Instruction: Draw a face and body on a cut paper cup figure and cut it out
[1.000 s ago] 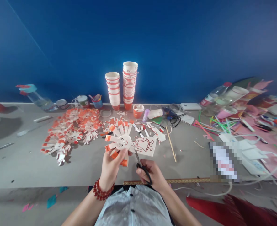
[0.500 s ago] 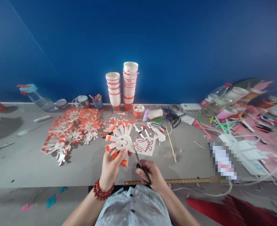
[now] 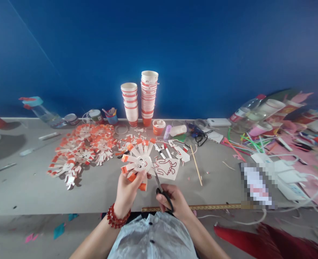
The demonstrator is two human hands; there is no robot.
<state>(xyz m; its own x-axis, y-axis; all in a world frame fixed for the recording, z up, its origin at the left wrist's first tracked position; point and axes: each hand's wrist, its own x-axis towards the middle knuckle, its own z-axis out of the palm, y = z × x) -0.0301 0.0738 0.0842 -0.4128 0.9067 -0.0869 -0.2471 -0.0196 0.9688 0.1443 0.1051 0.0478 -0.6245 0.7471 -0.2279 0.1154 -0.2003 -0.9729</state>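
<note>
Between the thumb and fingers of my left hand [image 3: 130,189] is a paper-cup cutout [image 3: 142,163], its round base drawn with a face and its cut side strips fanned out with orange tips. At its right edge a white paper piece [image 3: 167,168] carries a figure outlined in dark red. My right hand [image 3: 172,199] is closed on black-handled scissors [image 3: 159,183]. Their blades point up and away, at the place where the cutout meets the drawn piece. Whether the blades are fully closed is hard to make out.
Finished-looking cutouts [image 3: 85,144] lie heaped at the left. Two stacks of paper cups [image 3: 149,97] stand by the blue wall. Beyond my hands are markers [image 3: 167,151], scraps and a wooden stick [image 3: 196,165]. A power strip [image 3: 280,176] and craft clutter fill the right side.
The drawn paper piece has tilted slightly and shifted a little to the right at its outer end. Both hands stay almost where they were.
</note>
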